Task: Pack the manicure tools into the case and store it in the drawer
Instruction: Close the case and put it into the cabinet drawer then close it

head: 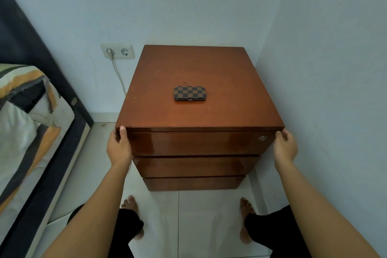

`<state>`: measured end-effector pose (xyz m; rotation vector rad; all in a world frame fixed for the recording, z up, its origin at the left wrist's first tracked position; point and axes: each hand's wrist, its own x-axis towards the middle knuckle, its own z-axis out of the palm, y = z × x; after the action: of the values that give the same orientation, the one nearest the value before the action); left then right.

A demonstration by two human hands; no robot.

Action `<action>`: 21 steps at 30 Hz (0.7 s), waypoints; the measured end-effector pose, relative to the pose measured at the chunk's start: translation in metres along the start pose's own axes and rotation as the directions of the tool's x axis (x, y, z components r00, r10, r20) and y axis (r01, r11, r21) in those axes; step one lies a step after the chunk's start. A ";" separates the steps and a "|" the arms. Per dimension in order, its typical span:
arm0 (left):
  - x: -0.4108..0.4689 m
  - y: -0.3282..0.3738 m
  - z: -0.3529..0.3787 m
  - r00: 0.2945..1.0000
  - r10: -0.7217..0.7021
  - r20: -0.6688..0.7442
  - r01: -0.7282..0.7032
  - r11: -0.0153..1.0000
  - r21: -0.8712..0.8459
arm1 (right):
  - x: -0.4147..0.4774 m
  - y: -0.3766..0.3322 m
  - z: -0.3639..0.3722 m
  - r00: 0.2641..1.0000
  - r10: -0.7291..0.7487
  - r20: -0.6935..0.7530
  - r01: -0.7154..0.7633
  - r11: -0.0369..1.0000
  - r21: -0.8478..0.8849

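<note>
Wooden top drawer (199, 142) is shut, gripped at both ends: the left hand (118, 146) curls round its left edge, thumb up on the front corner, and the right hand (285, 145) clasps its right edge. Closed, the checkered case (189, 93) lies mid-surface (230, 90).

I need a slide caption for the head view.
Both hands hold the top drawer; closed checkered case lies above.

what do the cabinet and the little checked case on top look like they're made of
Cabinet: looks like wood or wood veneer with a glossy reddish-brown lacquer; the drawer fronts show shiny reflections. Case: seems covered in faux leather or coated fabric printed in a brown and black check, with a small metal clasp on the front edge; which one exactly can't be told.
</note>
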<state>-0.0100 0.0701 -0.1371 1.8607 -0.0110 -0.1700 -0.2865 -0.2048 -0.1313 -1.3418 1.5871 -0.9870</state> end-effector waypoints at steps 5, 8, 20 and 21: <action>-0.004 -0.002 -0.006 0.998 -0.028 -0.048 0.026 0.999 -0.041 | -0.001 0.002 -0.004 0.999 -0.007 -0.043 0.007 1.000 -0.004; -0.013 -0.004 -0.012 0.995 -0.058 -0.086 0.053 0.997 -0.057 | -0.011 0.008 -0.015 0.998 -0.011 -0.060 0.011 1.000 0.000; -0.082 -0.030 -0.063 0.993 -0.036 -0.112 0.035 0.999 -0.011 | -0.077 0.037 -0.080 0.995 -0.030 -0.094 0.028 0.999 -0.016; -0.090 -0.033 -0.067 0.993 -0.026 -0.117 0.026 1.000 -0.007 | -0.084 0.041 -0.086 0.994 -0.038 -0.098 0.036 0.999 -0.016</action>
<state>-0.0933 0.1526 -0.1398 1.8634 0.0946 -0.0783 -0.3722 -0.1119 -0.1304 -1.3550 1.6504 -1.0804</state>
